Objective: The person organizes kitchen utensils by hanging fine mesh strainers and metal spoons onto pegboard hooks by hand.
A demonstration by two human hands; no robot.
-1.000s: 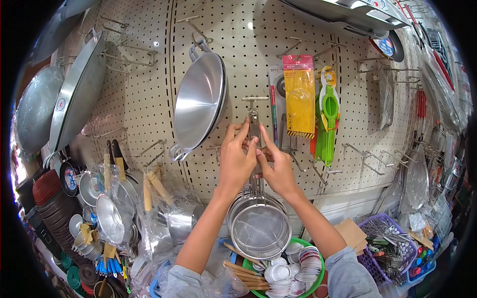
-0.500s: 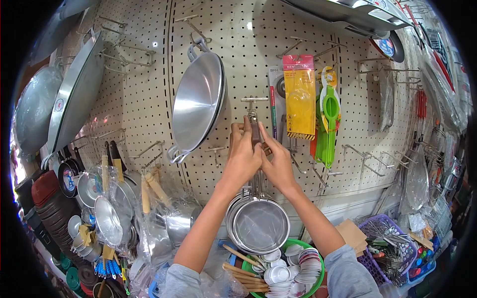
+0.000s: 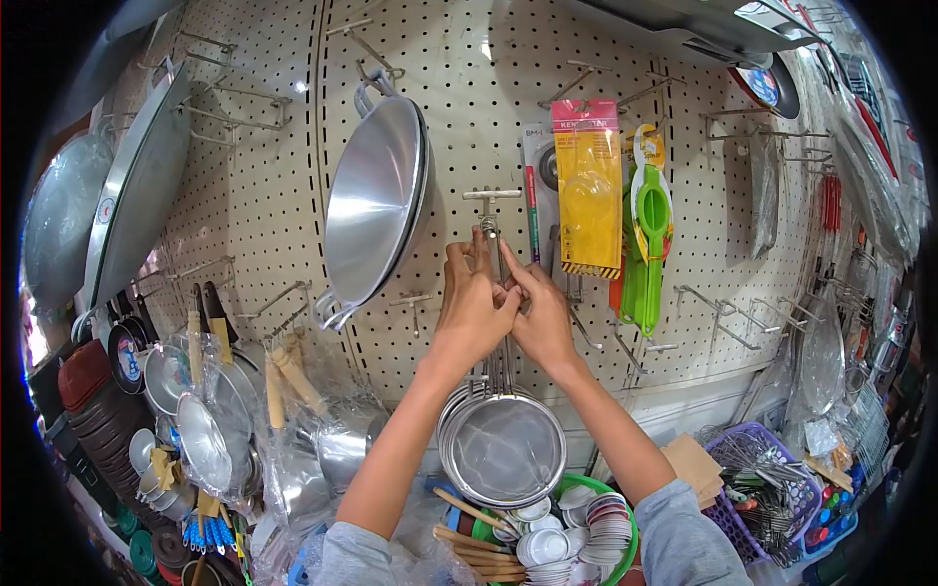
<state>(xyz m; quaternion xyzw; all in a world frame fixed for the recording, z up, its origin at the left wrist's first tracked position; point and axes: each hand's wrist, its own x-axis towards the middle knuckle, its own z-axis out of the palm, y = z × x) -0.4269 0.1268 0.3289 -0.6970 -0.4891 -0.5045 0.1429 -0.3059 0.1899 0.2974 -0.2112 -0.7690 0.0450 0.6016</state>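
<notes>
Several metal mesh strainers (image 3: 503, 451) hang in a stack from a peg hook (image 3: 491, 194), their long handles running upward and the round mesh facing me. My left hand (image 3: 471, 313) is closed about the handles from the left, just below the hook. From the right, my right hand (image 3: 540, 317) grips the same handles, thumbs close together and index fingers pointing up along them. My fingers hide the middle of the handles. The handle loops appear to be still on the hook.
A metal wok (image 3: 376, 200) hangs at left; a yellow package (image 3: 588, 190) and green squeezer (image 3: 650, 234) hang at right on the pegboard (image 3: 459, 88). Below stand a green basin (image 3: 630, 542) of small dishes and spoons, and a purple basket (image 3: 728, 523) of utensils.
My thumbs and fingers have shifted slightly on the handles. The whole view has moved a little, with hook, wok and strainers appearing slightly further left.
</notes>
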